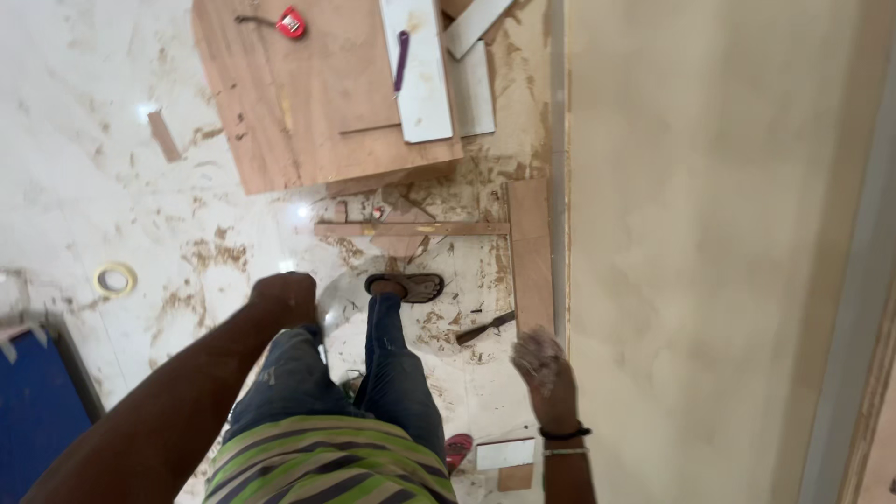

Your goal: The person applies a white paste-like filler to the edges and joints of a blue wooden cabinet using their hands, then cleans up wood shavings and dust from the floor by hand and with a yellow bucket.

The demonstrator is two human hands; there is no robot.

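I look straight down at my own legs on a dusty marble floor. My left hand point(285, 297) is closed into a fist beside my left thigh, with nothing seen in it. My right hand point(543, 366) hangs empty with fingers loosely apart, dusted white, close to the cream wall point(709, 233). It hovers just above the near end of a narrow plywood strip point(530, 252) that leans along the wall's base. My foot in a dark sandal point(405, 286) steps forward between the two hands.
A large plywood sheet point(299, 103) lies ahead, carrying a red tape measure point(291, 22), a white laminate board point(420, 75) and a purple pen point(401, 58). A thin wooden batten point(411, 228), a masking tape roll point(115, 278), wood scraps and sawdust litter the floor. A blue panel point(33, 401) sits at left.
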